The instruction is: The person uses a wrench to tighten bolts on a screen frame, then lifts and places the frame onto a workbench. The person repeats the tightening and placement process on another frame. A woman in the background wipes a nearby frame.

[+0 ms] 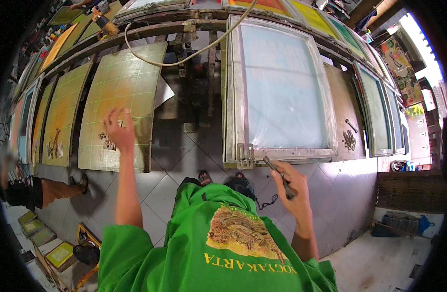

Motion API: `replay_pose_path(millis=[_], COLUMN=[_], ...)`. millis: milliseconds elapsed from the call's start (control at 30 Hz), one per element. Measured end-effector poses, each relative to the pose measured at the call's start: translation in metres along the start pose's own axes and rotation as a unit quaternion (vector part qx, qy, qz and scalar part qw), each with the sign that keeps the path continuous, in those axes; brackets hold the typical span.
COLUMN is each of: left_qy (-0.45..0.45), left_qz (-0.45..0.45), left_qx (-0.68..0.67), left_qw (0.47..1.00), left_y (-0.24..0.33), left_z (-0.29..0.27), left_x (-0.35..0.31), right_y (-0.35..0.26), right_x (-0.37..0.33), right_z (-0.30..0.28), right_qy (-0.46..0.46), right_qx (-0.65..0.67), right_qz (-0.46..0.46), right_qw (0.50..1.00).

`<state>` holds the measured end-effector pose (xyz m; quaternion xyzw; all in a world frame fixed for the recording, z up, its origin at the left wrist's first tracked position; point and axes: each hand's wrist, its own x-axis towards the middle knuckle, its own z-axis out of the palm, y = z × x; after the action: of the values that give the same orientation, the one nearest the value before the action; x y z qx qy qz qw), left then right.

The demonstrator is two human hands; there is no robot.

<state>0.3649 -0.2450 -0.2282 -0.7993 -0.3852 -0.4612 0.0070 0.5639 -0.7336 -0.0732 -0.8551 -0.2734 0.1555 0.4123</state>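
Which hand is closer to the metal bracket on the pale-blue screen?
Right: the right hand is just right of the metal bracket; the left hand is farther left, over a board.

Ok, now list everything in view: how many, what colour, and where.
Dark hand tool: one, grey, in the right hand.
Gridded boards: at least two, olive, ahead left.
Large framed screen: one, pale blue, ahead right.
Plain board: one, brown, right of that screen.
Small metal parts: three piles, brownish, two on gridded boards, one on the plain board.
Metal bracket: one, silver, screen's near left corner.
Other framed screens: several, mixed colours, far side and right.
Cable: one, pale, top centre.
Floor tiles: many, grey, below.
Co-workers: at least one, dark clothing, left.
Shirt: one, green, bottom centre.
Left hand: one, bare, over the nearest gridded board's pile.
Right hand: one, bare, around the tool.
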Motion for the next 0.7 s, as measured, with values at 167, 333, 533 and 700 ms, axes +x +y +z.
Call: replay_pose_path(millis=[167, 333, 533, 700], left_qy=[-0.218, -0.643, -0.615, -0.598], left_qz=[-0.155, -0.250, -0.271, -0.291], left_qx=[-0.356, -0.365, -0.449, -0.477], left_qw=[0.896, 0.625, 0.589, 0.574], left_y=[0.161, 0.236, 0.250, 0.252], left_z=[-0.032, -0.043, -0.031, -0.040], left_x=[-0.041, -0.113, -0.145, -0.144], right_y=[0.028, 0.054, 0.056, 0.061], right_x=[0.000, 0.008, 0.017, 0.013], right_z=[0.022, 0.051, 0.091, 0.095], right_qy=[-0.004, -0.100, -0.079, -0.083], right_qx=[-0.065, 0.006, 0.228, 0.268], right_qz=[0.079, 0.247, 0.265, 0.238], right_qw=[0.995, 0.964, 0.934, 0.930])
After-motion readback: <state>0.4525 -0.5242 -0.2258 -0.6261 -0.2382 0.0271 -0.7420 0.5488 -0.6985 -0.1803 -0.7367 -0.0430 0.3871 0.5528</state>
